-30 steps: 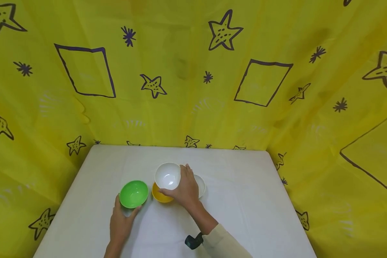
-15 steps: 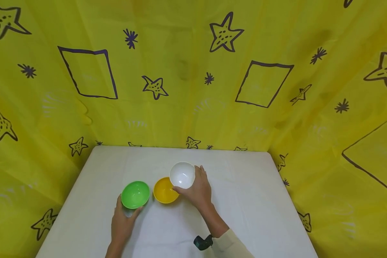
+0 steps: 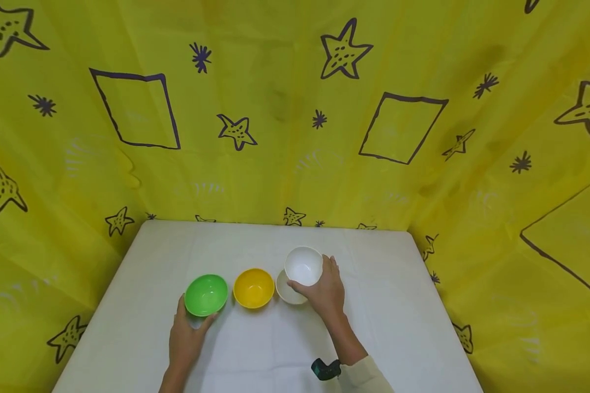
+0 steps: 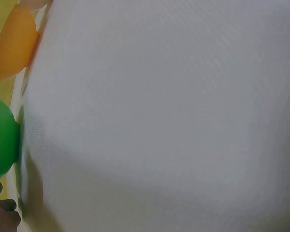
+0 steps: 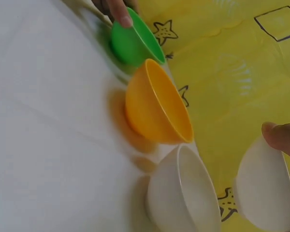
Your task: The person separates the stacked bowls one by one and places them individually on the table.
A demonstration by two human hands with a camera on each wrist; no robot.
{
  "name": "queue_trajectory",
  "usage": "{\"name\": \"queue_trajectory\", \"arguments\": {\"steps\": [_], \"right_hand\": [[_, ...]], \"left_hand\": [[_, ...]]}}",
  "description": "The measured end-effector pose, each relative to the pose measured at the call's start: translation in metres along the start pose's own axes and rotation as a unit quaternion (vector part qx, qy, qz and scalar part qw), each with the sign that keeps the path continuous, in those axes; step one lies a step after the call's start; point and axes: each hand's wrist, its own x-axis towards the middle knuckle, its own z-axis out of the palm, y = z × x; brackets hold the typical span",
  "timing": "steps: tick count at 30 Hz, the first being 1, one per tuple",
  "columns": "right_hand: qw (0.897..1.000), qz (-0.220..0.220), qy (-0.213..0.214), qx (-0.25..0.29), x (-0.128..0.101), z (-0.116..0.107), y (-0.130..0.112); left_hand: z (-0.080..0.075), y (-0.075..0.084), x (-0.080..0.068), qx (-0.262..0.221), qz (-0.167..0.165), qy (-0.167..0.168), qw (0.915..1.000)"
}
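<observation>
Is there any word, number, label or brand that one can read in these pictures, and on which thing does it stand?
None: no words, numbers, labels or brands can be read in any view.
The yellow backdrop carries only drawn stars, asterisks and four-sided outlines, no letters.
The green bowl, yellow bowl and both white bowls are plain.
The dark wrist device shows no readable marking.

Light fell bright and even from above, leaving only faint soft shadows under my bowls on the bench (image 3: 398,305). My left wrist view was blurred throughout; the right wrist view was soft, smeared near its edges.
</observation>
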Motion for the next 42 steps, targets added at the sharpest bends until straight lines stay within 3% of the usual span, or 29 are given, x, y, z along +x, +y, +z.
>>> {"name": "queue_trajectory", "arguments": {"steps": [12,20,25,42], "right_hand": [[0.999,0.007,0.042,0.004,-0.003,-0.011,0.024],[0.997,0.057,0.045,0.002,-0.004,-0.018,0.045],[0.997,0.061,0.053,0.003,-0.002,-0.021,0.056],[0.995,0.089,0.046,-0.008,-0.010,-0.007,0.079]], "left_hand": [[0.000,-0.002,0.000,-0.008,-0.004,-0.007,0.9999],[0.001,-0.004,0.000,-0.011,-0.002,-0.003,0.9999],[0.001,-0.002,0.001,-0.011,-0.007,-0.008,0.9999],[0.000,0.000,0.001,-0.008,-0.009,-0.011,0.9999]]}}
